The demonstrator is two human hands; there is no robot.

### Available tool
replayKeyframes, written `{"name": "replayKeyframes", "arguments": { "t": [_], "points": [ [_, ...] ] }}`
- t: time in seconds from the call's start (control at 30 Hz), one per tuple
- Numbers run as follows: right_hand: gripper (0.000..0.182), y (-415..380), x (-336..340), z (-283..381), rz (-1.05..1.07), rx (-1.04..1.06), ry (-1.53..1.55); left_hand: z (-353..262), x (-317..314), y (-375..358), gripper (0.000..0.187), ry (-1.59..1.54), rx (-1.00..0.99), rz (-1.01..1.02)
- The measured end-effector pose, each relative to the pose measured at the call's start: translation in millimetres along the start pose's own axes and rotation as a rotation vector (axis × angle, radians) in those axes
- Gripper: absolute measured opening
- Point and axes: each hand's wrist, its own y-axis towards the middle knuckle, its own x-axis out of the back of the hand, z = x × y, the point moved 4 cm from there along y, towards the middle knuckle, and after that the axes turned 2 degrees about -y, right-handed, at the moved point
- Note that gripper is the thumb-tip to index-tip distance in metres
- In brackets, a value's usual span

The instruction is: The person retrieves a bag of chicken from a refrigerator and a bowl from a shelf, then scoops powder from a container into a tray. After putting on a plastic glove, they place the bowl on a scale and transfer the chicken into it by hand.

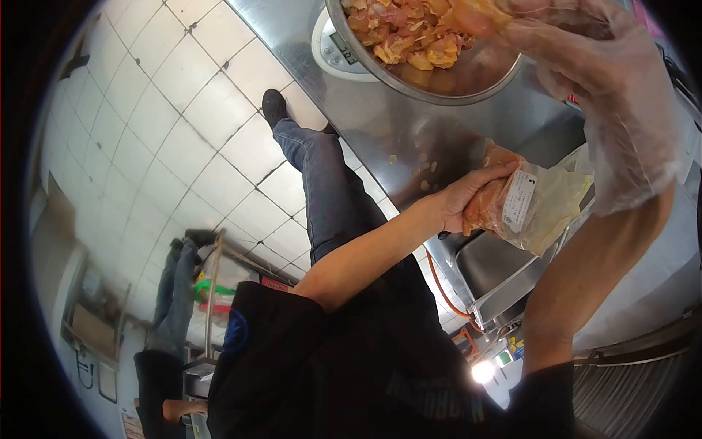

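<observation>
My left hand [475, 192] is bare and grips a clear plastic bag [553, 208] with orange-pink raw meat [488, 199] bunched at one end. A white printed label [519, 196] is stuck on the bag. Over a metal bowl [453, 96], my right hand [578, 51] wears a loose clear plastic glove and is closed on a piece of raw chicken [477, 16]. Many cut pieces of raw chicken [402, 33] lie in the bowl. Beneath the bowl is a white digital scale [341, 58], its display partly covered by the rim.
The bowl and scale stand on a steel counter [365, 121] with small wet bits [425, 184] on it. A steel sink basin [486, 263] and an orange hose [439, 282] are close to my left forearm. Another person [172, 285] stands by a metal rack [213, 293].
</observation>
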Motion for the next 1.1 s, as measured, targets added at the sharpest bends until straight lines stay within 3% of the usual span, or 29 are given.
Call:
{"name": "replayKeyframes", "arguments": {
  "t": [0.07, 0.17, 0.43, 0.5, 0.63, 0.7, 0.77, 0.83, 1.03, 1.1],
  "points": [
    [0.029, -11, 14, -12, 0.034, 0.108, 0.137, 0, 2, 1, 0.050, 0.000, 0.007, -0.010],
    [0.030, -19, 24, -21, 0.002, 0.172, 0.087, -1, 1, 1, 0.051, 0.006, 0.011, -0.009],
    [0.033, 7, 1, -28, 0.000, 0.487, -0.643, -3, -2, 2, 0.052, 0.007, 0.008, -0.015],
    [0.032, 12, -17, -20, -0.042, 0.484, -0.726, -1, 0, 3, 0.062, 0.090, -0.022, -0.081],
    [0.032, 22, -52, -4, -0.115, 0.469, -0.890, 3, 7, 3, 0.062, 0.103, -0.015, -0.079],
    [0.031, 26, -62, 1, -0.148, 0.458, -0.935, 2, 4, -1, 0.061, 0.114, -0.006, 0.021],
    [0.031, 31, -71, 3, -0.170, 0.438, -0.966, 2, 5, -4, 0.060, 0.101, -0.012, -0.049],
    [0.031, 34, -72, 4, -0.179, 0.432, -0.975, 1, 6, -4, 0.060, 0.088, -0.022, -0.115],
    [0.030, 42, -63, 5, -0.148, 0.436, -0.880, -2, 4, 2, 0.062, 0.086, -0.040, 0.005],
    [0.030, 38, -56, 7, -0.140, 0.419, -0.778, -4, 4, 5, 0.048, 0.020, 0.003, -0.041]
  ]
}}
